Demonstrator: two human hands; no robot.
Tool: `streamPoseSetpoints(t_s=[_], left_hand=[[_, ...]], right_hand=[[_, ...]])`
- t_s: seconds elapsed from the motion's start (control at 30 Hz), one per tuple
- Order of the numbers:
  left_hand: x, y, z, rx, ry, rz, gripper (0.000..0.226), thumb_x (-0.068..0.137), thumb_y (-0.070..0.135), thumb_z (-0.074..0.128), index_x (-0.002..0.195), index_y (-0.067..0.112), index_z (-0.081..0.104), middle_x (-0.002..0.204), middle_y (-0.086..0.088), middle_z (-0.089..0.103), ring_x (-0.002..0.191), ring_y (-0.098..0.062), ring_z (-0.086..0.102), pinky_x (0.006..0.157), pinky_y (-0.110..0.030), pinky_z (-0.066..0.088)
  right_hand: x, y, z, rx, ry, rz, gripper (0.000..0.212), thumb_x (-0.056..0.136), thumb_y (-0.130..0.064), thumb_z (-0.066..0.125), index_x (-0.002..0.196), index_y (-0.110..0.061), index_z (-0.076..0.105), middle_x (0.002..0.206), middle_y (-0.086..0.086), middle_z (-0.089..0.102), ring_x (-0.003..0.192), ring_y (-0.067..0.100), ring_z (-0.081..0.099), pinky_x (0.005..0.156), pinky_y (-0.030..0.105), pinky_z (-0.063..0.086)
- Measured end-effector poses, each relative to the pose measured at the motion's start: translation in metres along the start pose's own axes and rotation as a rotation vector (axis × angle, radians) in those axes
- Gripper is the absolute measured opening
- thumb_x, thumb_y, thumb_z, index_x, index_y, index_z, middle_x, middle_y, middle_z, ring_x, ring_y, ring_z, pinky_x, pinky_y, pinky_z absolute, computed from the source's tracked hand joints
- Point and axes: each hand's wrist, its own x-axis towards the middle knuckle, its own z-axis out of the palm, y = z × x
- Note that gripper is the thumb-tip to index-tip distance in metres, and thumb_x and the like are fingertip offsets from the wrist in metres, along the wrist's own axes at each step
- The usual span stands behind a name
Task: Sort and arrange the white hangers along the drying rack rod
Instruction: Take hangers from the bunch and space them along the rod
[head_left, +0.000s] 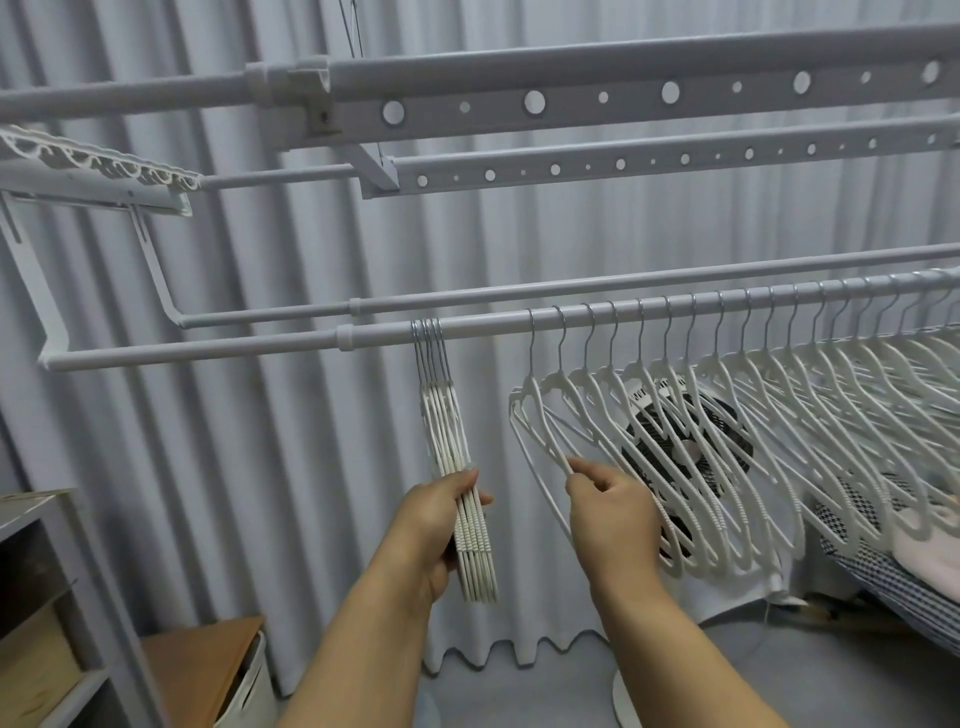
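Observation:
A white rack rod (260, 347) runs from lower left to upper right. A tight bundle of several white hangers (444, 426) hangs from it by grey hooks, and my left hand (441, 525) grips the bundle's lower part. To the right, a long row of white hangers (753, 410) hangs spaced along the rod, all tilted. My right hand (610, 512) pinches the thin bar of the leftmost hanger in that row (530, 410), which still hooks over the rod.
A second rod (519, 293) runs just behind the front one, with perforated rails (597, 98) above. A black fan (691, 441) stands behind the hangers, before grey curtains. Wooden shelving (47, 597) is at lower left, checkered fabric (883, 566) at lower right.

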Motion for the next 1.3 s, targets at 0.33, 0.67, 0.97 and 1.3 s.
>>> streamPoseSetpoints(t_s=[0.33, 0.67, 0.97, 1.3], left_hand=[[-0.006, 0.002, 0.0, -0.008, 0.005, -0.005, 0.035, 0.095, 0.031, 0.057, 0.073, 0.005, 0.065, 0.069, -0.008, 0.051, 0.064, -0.02, 0.049, 0.059, -0.029, 0.042], [-0.013, 0.007, -0.001, -0.007, -0.001, -0.005, 0.037, 0.096, 0.033, 0.056, 0.074, 0.005, 0.064, 0.066, -0.007, 0.05, 0.06, -0.019, 0.048, 0.057, -0.028, 0.041], [-0.02, 0.008, -0.003, -0.045, 0.011, 0.071, 0.03, 0.096, 0.023, 0.055, 0.1, -0.004, 0.069, 0.074, -0.014, 0.067, 0.068, -0.027, 0.064, 0.065, -0.035, 0.051], [-0.032, 0.012, -0.009, -0.033, 0.034, 0.114, 0.031, 0.097, 0.021, 0.053, 0.073, 0.004, 0.061, 0.057, -0.005, 0.058, 0.051, -0.015, 0.057, 0.049, -0.025, 0.044]], right_hand=[[-0.001, 0.0, -0.001, -0.05, 0.012, -0.023, 0.035, 0.089, -0.014, 0.051, 0.121, -0.018, 0.065, 0.047, -0.008, 0.052, 0.041, 0.01, 0.04, 0.041, 0.021, 0.034], [-0.014, -0.013, 0.004, -0.362, 0.125, -0.226, 0.031, 0.086, -0.022, 0.052, 0.115, -0.025, 0.063, 0.1, -0.004, 0.046, 0.093, 0.021, 0.053, 0.075, 0.03, 0.04], [-0.019, -0.033, 0.039, -0.228, -0.342, -0.072, 0.022, 0.092, -0.034, 0.051, 0.105, -0.019, 0.06, 0.082, -0.009, 0.062, 0.073, 0.004, 0.059, 0.062, 0.025, 0.048], [-0.006, -0.028, 0.058, 0.053, -0.368, 0.211, 0.019, 0.087, -0.015, 0.05, 0.083, 0.001, 0.059, 0.072, 0.01, 0.056, 0.06, 0.022, 0.052, 0.056, 0.027, 0.04]])
